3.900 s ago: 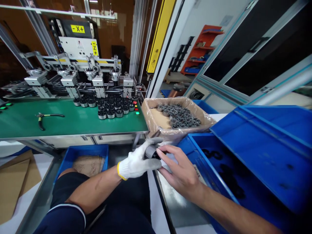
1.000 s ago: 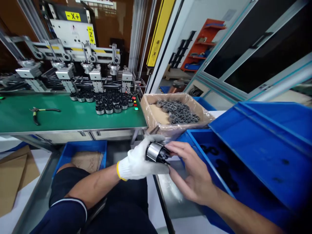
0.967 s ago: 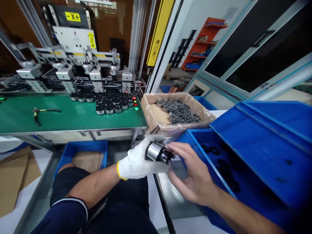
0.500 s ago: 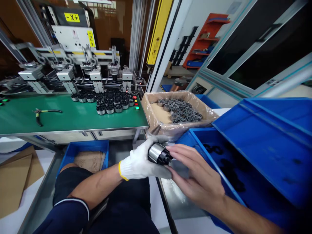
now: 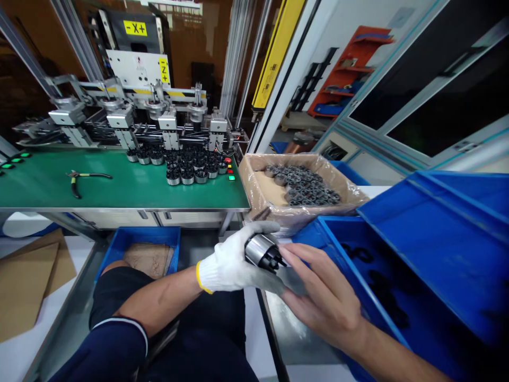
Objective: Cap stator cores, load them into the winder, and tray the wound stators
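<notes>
Flattened now, my bare right hand point(image 5: 318, 297) lies with its fingers stretched along the underside of the metal cylinder point(image 5: 263, 251), where half a second ago they curled at its dark toothed end; a second ago the fingertips were pinching that end. My gloved left hand point(image 5: 234, 262) keeps the cylinder wrapped in a closed grip, its shiny side up and its black end turned toward the right hand. The part hangs in the air over my lap, just off the near left corner of the blue bin point(image 5: 397, 297), touching neither bin nor bench. I judge the fitting at that end to be about finished, with the right hand open and merely steadying.

Head view, farther out: finished-looking cylinders point(image 5: 186, 172) stand in a cluster at the back right of the green bench point(image 5: 119, 185), pliers point(image 5: 79, 178) lie toward its left edge, and a lined cardboard box point(image 5: 262, 191) of dark ring parts point(image 5: 304, 185) sits just beyond the bench's right edge.
</notes>
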`<state>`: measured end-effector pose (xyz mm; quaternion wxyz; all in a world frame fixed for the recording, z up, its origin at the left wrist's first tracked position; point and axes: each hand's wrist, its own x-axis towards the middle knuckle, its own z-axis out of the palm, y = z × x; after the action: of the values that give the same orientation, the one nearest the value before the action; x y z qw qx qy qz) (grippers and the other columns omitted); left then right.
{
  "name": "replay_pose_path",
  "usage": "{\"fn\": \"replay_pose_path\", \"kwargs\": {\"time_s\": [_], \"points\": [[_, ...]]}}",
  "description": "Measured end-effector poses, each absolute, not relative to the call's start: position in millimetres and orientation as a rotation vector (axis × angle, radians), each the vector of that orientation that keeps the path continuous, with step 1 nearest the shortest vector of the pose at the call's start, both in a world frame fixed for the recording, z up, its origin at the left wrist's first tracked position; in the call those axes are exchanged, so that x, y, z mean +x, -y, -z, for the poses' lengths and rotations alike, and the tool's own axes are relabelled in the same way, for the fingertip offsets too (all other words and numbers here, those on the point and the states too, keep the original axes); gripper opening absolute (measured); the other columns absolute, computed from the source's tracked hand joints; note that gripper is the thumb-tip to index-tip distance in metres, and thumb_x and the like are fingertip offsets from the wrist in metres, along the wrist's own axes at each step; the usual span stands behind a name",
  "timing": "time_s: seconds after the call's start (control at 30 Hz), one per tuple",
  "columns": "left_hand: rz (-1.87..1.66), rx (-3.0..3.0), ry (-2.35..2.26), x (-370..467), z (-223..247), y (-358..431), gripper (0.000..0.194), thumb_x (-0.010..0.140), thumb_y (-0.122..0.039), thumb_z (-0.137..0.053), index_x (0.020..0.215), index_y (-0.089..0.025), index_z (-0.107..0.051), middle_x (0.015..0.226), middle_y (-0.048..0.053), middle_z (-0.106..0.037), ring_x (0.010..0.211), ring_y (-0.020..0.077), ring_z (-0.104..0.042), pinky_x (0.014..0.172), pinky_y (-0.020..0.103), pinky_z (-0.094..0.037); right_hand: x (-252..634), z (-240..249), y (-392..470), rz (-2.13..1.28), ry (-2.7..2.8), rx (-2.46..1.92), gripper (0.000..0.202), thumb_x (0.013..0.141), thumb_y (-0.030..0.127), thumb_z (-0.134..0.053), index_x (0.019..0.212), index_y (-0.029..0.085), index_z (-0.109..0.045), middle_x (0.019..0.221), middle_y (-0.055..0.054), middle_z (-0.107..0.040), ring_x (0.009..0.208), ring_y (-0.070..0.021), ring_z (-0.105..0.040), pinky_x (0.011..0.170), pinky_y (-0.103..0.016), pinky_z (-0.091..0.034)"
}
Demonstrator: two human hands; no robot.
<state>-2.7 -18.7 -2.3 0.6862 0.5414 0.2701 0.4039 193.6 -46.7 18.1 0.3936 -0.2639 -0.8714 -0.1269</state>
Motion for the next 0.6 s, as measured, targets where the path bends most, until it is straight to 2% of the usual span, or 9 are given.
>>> {"fn": "replay_pose_path", "kwargs": {"time_s": [0.23,0.43,0.5,0.6], "points": [[-0.844,1.356,-0.626,-10,0,18,0.088,0.061,-0.030,-0.093,0.138,-0.021,-0.053,0.105,0.004,-0.066,0.084,0.0154,-0.063,0.080,0.030,-0.054,190,-16,49,0.291,2.201,-0.695,0.058,0.081,-0.002,-0.063,0.138,0.009,-0.056,0.110,-0.018,-0.066,0.103,-0.0296,-0.067,0.083,-0.042,-0.061],[-0.872,1.272,-0.623,-2,-2,23,0.073,0.067,-0.026,-0.085,0.133,-0.019,-0.055,0.099,0.002,-0.068,0.078,0.0138,-0.062,0.074,0.028,-0.054,191,-12,48,0.310,2.239,-0.711,0.045,0.083,-0.002,-0.062,0.128,0.004,-0.059,0.114,-0.022,-0.062,0.109,-0.0316,-0.064,0.088,-0.046,-0.060],[-0.891,1.251,-0.624,0,0,25,0.072,0.066,-0.024,-0.084,0.133,-0.019,-0.055,0.101,0.002,-0.068,0.077,0.0135,-0.061,0.077,0.028,-0.054,191,-10,47,0.308,2.238,-0.715,0.045,0.084,-0.001,-0.062,0.128,0.005,-0.059,0.116,-0.022,-0.062,0.110,-0.0308,-0.064,0.088,-0.045,-0.060],[-0.882,1.271,-0.584,-3,7,23,0.073,0.071,-0.026,-0.078,0.138,-0.019,-0.052,0.109,0.005,-0.068,0.088,0.0181,-0.063,0.086,0.033,-0.054,193,-10,43,0.303,2.230,-0.746,0.047,0.087,0.001,-0.063,0.133,0.008,-0.057,0.116,-0.020,-0.064,0.109,-0.0293,-0.066,0.090,-0.042,-0.061]]}}
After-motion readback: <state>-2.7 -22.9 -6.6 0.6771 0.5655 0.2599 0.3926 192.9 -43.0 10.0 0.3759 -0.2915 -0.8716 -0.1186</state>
